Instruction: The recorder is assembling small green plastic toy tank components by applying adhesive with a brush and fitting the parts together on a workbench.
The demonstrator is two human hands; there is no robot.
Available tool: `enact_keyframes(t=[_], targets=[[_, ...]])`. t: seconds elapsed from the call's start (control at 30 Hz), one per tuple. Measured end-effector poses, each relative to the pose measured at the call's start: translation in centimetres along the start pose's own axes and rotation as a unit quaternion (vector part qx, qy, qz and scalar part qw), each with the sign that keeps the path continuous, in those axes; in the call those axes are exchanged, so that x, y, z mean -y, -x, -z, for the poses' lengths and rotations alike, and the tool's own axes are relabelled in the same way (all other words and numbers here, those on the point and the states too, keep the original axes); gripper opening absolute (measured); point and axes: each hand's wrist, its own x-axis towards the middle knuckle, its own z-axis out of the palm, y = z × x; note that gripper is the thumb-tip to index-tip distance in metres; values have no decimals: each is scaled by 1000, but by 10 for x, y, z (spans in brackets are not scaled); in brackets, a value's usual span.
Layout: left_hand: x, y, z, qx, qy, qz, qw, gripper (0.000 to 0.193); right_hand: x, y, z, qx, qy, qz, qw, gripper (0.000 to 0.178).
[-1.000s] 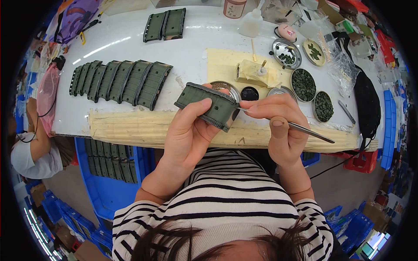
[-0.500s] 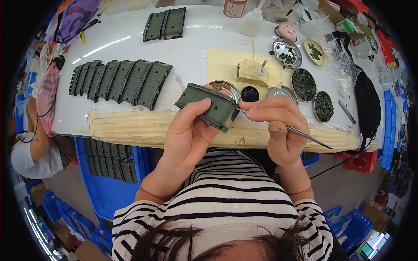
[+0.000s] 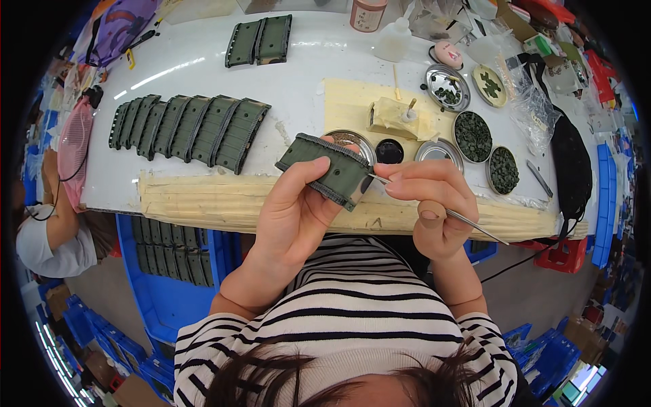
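Observation:
My left hand [image 3: 293, 210] is closed around a curved dark-green panel [image 3: 324, 168] with darker ridged edges, a small round hole and brown-tan patches at its right end. The thumb presses on its face while the fingers lie behind it. A slim metal rod-like tool [image 3: 468, 222] is pinched in my right hand [image 3: 437, 203]; its thin tip meets the panel's right edge. Whether the tip touches or just hovers there is too small to tell. Behind the panel, partly covered, stands a round metal dish [image 3: 363, 142] with brownish contents.
Similar green panels [image 3: 186, 129] lie in a row at left, with a pair [image 3: 259, 41] farther back. Tins of dark-green pieces [image 3: 472, 136] stand at right near a craft knife [image 3: 540, 178]. A blue crate [image 3: 163, 308] holds more panels below the table. Another person's arm [image 3: 57, 210] is at far left.
Both hands hold nearly the same pose. The right hand and tool have shifted slightly left and down, with the tip staying at the panel's right edge.

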Motion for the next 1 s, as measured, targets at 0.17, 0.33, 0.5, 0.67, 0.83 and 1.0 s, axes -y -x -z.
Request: enact_keyframes(t=[0.17,0.33,0.5,0.67,0.83,1.0], targets=[[0,0,0,6,2,5,1000,31,-2,2,-1,-9,-3,8,1000,18],[0,1,-2,-6,-9,-2,1000,31,-2,2,0,0,8,12,1000,17],[4,2,-3,-11,-16,-21,1000,30,-1,4,1,2,11,7,1000,16],[6,2,-2,1,-18,-29,999,31,-2,8,-1,-13,3,-4,1000,15],[6,2,-4,1,-53,-37,998,29,1,6,1,2,37,26,999,17],[2,-1,-3,20,-75,-31,997,30,4,4,2,4,26,22,999,19]])
